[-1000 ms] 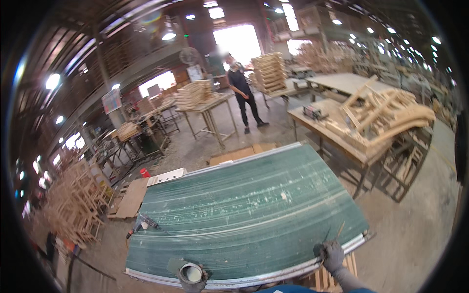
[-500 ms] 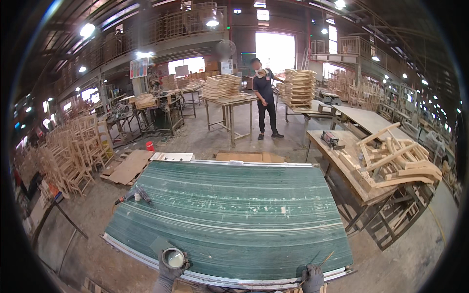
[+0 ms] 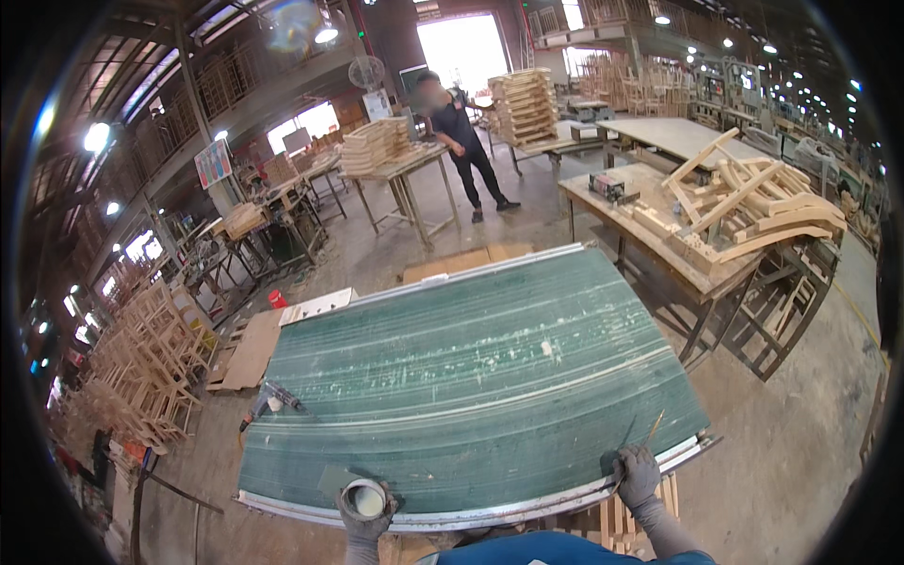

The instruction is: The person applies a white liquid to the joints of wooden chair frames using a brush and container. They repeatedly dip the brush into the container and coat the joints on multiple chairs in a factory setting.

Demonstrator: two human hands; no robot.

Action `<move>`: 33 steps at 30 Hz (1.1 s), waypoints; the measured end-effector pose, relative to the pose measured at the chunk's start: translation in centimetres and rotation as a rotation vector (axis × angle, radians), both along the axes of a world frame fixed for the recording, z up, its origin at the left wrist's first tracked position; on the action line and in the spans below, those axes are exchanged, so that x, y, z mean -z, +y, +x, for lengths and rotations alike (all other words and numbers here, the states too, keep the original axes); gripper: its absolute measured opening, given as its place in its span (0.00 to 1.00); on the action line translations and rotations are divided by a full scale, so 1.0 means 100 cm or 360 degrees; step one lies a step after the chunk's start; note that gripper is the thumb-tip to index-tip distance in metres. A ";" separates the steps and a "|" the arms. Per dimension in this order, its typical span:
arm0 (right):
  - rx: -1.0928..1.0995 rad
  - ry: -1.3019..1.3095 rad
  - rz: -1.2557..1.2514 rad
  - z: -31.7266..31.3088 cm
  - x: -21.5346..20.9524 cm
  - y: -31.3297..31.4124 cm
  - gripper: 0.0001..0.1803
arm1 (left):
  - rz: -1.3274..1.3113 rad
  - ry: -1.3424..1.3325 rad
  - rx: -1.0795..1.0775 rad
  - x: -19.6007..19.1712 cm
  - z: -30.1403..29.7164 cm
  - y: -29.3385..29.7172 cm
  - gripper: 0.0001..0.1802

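Note:
My left hand (image 3: 364,516), in a grey glove, is wrapped round a small round cup (image 3: 364,498) of whitish liquid at the near left edge of the green-topped table (image 3: 471,377). At the near right corner, my right hand (image 3: 639,475), also gloved, is closed. A thin stick (image 3: 655,427) slants up and away from it over the green surface; whether its end is a brush is too small to tell. Toward the table's left side lies a drill-like power tool (image 3: 284,395) with a small pale item against it.
To the right stands a wooden workbench (image 3: 640,193) heaped with curved wooden parts (image 3: 767,202). Stacked wooden frames (image 3: 155,348) crowd the left floor. A person (image 3: 461,141) stands beyond the table, between stacks of wood pieces (image 3: 377,146). Cardboard (image 3: 247,353) lies left of the table.
My view has tilted and swung right, shifting the scene. More of my right forearm now shows. The cup is still in my left hand and the stick at my right.

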State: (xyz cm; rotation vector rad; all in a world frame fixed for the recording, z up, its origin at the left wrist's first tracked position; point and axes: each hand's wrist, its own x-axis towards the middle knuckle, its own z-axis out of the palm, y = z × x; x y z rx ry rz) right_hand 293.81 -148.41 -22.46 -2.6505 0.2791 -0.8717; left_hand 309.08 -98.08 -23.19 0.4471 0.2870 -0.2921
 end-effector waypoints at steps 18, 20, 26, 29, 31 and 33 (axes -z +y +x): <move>0.0031 -0.0011 0.0013 0.006 0.006 0.003 0.11 | 0.0015 -0.0153 0.0059 -0.023 -0.003 -0.013 0.44; 0.0038 0.0027 0.0040 0.005 0.006 0.004 0.10 | -0.0023 -0.0150 0.0074 -0.023 -0.003 -0.012 0.44; 0.0023 -0.0022 -0.0024 0.007 0.006 0.004 0.10 | -0.0041 -0.0073 0.0079 -0.021 -0.002 -0.010 0.44; 0.0014 -0.0001 0.0009 0.007 0.007 0.003 0.11 | -0.0068 -0.0025 0.0072 -0.019 -0.001 -0.007 0.43; 0.0019 0.0012 0.0014 0.006 0.008 0.003 0.12 | -0.0091 -0.0019 0.0063 -0.018 -0.001 -0.008 0.43; 0.0018 0.0008 0.0004 0.005 0.008 0.003 0.12 | -0.0083 -0.0033 0.0072 -0.018 -0.002 -0.009 0.43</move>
